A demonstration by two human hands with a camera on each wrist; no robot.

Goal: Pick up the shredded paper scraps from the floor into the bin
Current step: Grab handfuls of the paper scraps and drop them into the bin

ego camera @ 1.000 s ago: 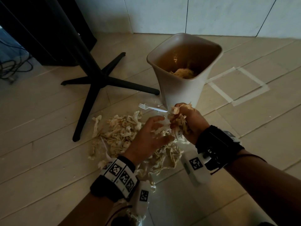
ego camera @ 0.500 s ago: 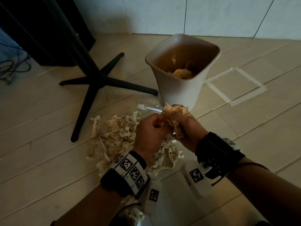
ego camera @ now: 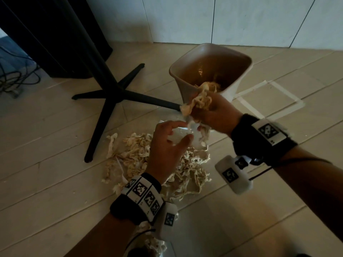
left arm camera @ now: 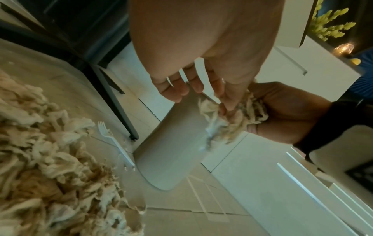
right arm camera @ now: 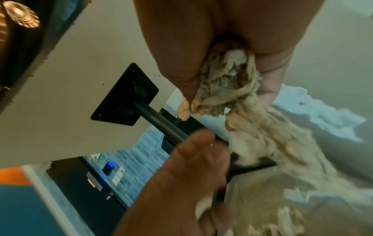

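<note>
One bin [ego camera: 187,89] stands on the floor [ego camera: 46,182] at 12 o'clock, some scraps [ego camera: 213,84] already inside. My right hand [ego camera: 217,115] clenches one wad [ego camera: 199,101] at its near rim; my left hand [ego camera: 165,151] hangs spread and empty over one pile [ego camera: 133,156]. One fork [left arm camera: 115,140] lies beside the bin.

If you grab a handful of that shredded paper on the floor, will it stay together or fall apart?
Probably partly both. The clump gripped by the right hand holds together as tangled strips, yet loose ends dangle below the fist, so bits may drop. The pile on the floor looks fluffy and curly, so it is likely light and floppy and squashes easily.
</note>
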